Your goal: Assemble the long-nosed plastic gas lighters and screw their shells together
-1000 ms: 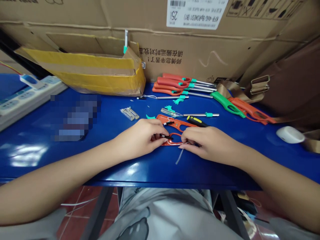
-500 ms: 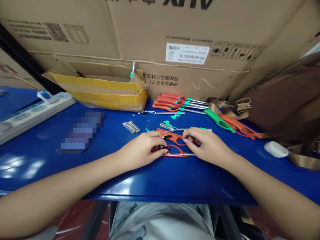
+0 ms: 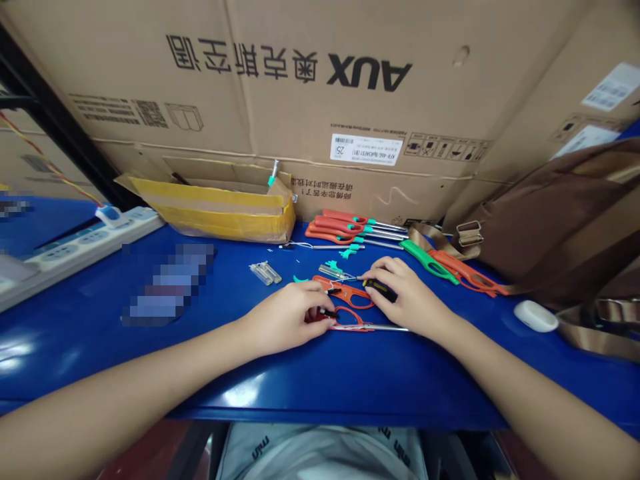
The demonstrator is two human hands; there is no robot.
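The cardboard box [image 3: 280, 100] reads "AUX"; its white label [image 3: 366, 149] shows "25".

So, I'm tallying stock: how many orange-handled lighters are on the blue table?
5: a stack of three at the back by the carton, a single one at the right beside the green lighter, an opened one between the left hand and right hand. More may be hidden.

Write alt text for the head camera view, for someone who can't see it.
Two bare hands work on a blue table: the left hand rests on an orange handle shell, the right hand touches a black-and-yellow screwdriver. Orange lighters lie behind.
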